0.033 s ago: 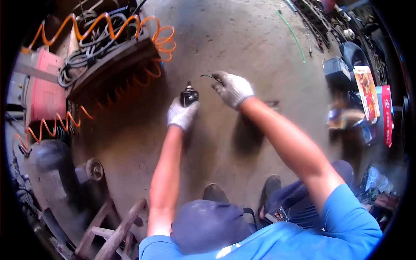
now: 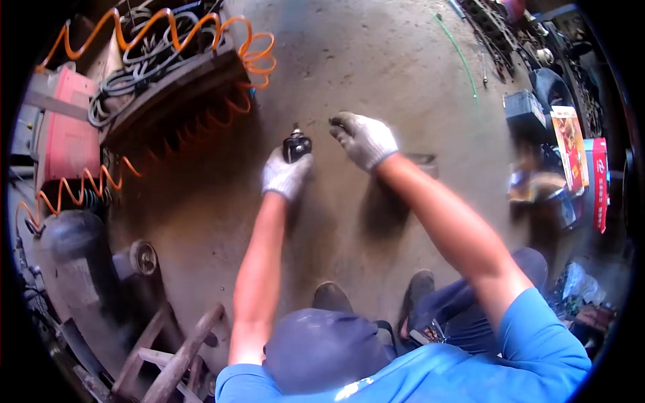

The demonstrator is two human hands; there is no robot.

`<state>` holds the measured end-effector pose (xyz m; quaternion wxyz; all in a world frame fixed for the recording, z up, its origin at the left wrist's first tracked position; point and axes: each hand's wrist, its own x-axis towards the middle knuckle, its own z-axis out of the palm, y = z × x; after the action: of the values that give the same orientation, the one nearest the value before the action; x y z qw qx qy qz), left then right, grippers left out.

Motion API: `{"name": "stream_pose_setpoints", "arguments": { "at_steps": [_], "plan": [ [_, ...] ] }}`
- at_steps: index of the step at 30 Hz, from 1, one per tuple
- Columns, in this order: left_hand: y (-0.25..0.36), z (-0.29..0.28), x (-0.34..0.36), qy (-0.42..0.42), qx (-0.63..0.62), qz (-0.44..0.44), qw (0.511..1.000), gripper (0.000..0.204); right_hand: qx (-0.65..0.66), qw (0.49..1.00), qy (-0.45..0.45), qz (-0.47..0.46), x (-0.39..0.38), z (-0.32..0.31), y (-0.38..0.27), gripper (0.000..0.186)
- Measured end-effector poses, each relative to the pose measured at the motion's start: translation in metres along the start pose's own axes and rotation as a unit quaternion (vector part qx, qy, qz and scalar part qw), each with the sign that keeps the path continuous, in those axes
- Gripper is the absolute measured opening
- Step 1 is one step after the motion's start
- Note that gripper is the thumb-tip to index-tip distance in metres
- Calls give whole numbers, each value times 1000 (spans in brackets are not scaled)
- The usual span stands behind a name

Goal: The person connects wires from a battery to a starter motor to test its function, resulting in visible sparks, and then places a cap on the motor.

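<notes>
My left hand (image 2: 286, 176), in a white knit glove, is closed around a black part (image 2: 297, 148) with a rounded body. A short metal stem rises from its far end; the lower portion is hidden in the palm. To the right and slightly farther off, my right hand (image 2: 366, 140) hovers over the floor in a matching glove with darkened fingertips. Its fingers are bent, thumb and forefinger a little apart, and nothing shows between them. The two hands do not touch.
An orange coiled hose (image 2: 181, 30) hangs over a wooden box of cables at left, beside a red machine (image 2: 70, 127). A grey tank (image 2: 80, 262) and wooden frame (image 2: 181, 359) stand nearer. At right are a dark battery-like box (image 2: 524, 111) and cartons; a green strip (image 2: 460, 57) lies beyond.
The thin dark, bent strip that stuck out from my right fingertips no longer shows. My left hand keeps its hold on the black part; both hands stay in nearly the same place.
</notes>
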<state>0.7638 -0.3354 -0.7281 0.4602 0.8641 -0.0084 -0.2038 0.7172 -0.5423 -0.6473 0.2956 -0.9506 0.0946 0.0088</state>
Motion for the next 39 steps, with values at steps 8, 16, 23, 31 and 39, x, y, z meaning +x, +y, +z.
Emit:
{"name": "stream_pose_setpoints", "arguments": {
  "at_steps": [8, 16, 23, 31, 39],
  "plan": [
    [29, 10, -13, -7, 81, -79, 994, 53, 79, 994, -5, 74, -27, 23, 6, 29],
    [16, 7, -13, -9, 84, -76, 994, 55, 120, 992, 5, 38, -26, 32, 7, 27],
    [5, -3, -18, 16, 20, -10, 1000, 76, 152, 987, 29, 53, -34, 43, 13, 24],
    [-19, 18, -18, 77, 51, 16, 996, 85, 199, 978, 49, 34, -35, 45, 11, 23],
    [-17, 22, -19, 89, 41, 22, 995, 81, 192, 980, 44, 35, -35, 52, 20, 24]
  ]
}}
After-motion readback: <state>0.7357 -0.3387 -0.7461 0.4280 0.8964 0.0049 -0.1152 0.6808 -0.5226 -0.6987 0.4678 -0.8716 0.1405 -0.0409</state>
